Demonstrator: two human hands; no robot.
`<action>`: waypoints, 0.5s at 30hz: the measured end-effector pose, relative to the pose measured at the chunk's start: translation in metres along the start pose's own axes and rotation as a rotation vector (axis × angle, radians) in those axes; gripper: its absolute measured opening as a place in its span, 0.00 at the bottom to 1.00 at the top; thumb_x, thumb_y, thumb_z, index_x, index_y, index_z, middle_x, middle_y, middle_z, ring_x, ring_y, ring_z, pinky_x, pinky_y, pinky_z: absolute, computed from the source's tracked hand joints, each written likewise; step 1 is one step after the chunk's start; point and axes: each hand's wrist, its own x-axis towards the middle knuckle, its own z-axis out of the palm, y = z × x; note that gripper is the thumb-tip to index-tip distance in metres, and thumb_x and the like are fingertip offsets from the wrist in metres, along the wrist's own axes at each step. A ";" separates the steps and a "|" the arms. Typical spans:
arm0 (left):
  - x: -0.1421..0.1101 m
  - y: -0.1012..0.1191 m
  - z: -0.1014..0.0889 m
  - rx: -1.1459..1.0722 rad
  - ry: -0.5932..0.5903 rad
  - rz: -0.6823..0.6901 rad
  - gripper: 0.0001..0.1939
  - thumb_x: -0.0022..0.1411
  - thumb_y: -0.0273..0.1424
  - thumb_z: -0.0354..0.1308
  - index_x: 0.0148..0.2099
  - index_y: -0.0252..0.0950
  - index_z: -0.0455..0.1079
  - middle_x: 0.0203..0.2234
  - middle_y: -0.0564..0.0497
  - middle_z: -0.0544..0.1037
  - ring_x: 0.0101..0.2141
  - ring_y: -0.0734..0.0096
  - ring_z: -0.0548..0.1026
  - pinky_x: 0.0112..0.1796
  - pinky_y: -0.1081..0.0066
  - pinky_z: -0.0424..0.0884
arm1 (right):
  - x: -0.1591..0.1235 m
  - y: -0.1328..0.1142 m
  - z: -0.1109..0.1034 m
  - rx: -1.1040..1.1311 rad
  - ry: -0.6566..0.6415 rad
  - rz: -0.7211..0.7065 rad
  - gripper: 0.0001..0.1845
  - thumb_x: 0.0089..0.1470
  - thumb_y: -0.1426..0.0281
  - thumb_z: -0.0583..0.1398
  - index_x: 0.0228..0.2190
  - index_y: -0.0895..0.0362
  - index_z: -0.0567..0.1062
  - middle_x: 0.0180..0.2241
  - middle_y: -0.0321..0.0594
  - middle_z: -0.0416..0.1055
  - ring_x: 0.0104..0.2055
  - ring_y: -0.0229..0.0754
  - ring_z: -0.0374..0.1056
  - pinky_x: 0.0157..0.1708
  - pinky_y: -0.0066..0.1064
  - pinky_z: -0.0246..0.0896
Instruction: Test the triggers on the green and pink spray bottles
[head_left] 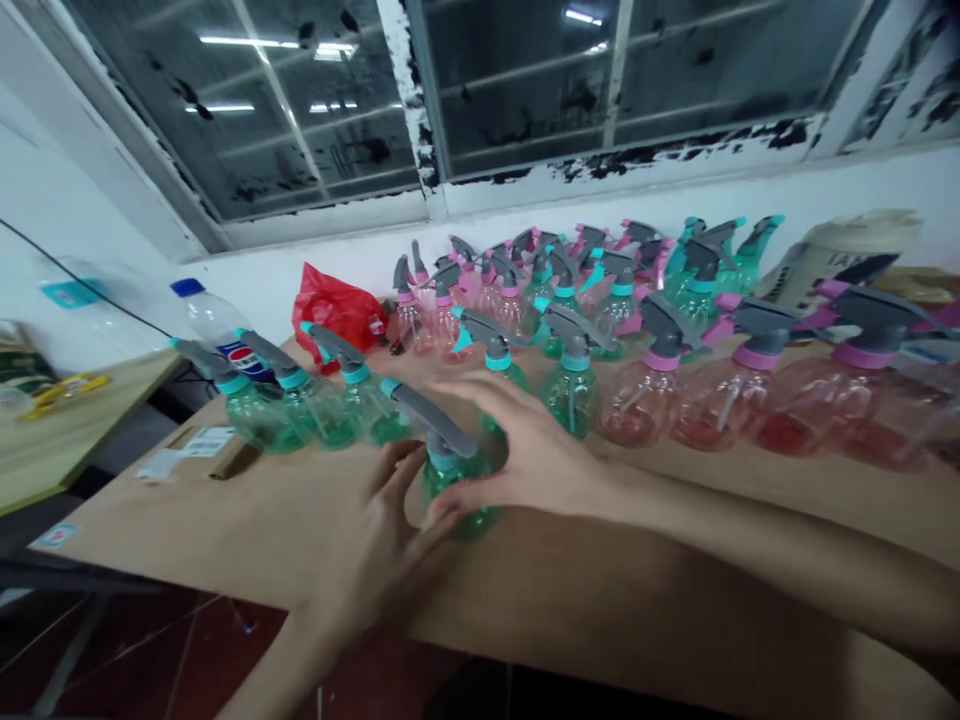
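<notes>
A green spray bottle (450,478) with a grey trigger head and a teal collar stands on a brown cardboard sheet (225,520). My right hand (529,450) wraps round its right side, fingers curled on the bottle. My left hand (379,545) touches its left side, fingers partly spread against the green body. Three more green spray bottles (300,405) stand in a row to the left, close behind.
Rows of green and pink spray bottles (660,390) fill the back and right of the cardboard up to the white wall. A red plastic bag (334,312) and a clear drink bottle (217,335) lie at the back left. A second table (67,430) stands left.
</notes>
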 end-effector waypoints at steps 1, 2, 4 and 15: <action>0.003 -0.008 0.000 0.017 0.015 -0.028 0.20 0.64 0.49 0.51 0.49 0.41 0.66 0.46 0.47 0.71 0.48 0.55 0.69 0.47 0.55 0.68 | 0.003 -0.001 -0.007 -0.018 0.022 -0.049 0.40 0.36 0.57 0.70 0.50 0.57 0.68 0.52 0.46 0.67 0.55 0.44 0.62 0.56 0.39 0.56; 0.007 -0.015 0.002 0.044 0.048 -0.051 0.21 0.63 0.49 0.52 0.49 0.40 0.65 0.46 0.46 0.71 0.48 0.55 0.69 0.47 0.55 0.67 | 0.006 -0.002 -0.015 -0.048 0.057 -0.085 0.32 0.38 0.58 0.69 0.45 0.57 0.71 0.48 0.45 0.70 0.52 0.43 0.65 0.54 0.38 0.58; 0.016 -0.026 0.006 0.113 0.144 -0.059 0.23 0.60 0.50 0.55 0.49 0.38 0.65 0.42 0.46 0.73 0.44 0.55 0.72 0.44 0.56 0.67 | 0.015 -0.004 -0.028 -0.154 0.134 -0.141 0.16 0.49 0.61 0.65 0.38 0.56 0.74 0.41 0.42 0.73 0.45 0.41 0.69 0.47 0.36 0.62; 0.061 -0.032 0.002 0.549 0.120 -0.017 0.25 0.58 0.49 0.58 0.46 0.33 0.69 0.35 0.41 0.78 0.41 0.46 0.72 0.38 0.56 0.63 | 0.068 0.026 -0.036 -1.142 -0.029 0.162 0.26 0.55 0.53 0.55 0.34 0.66 0.76 0.26 0.50 0.75 0.34 0.55 0.71 0.48 0.50 0.52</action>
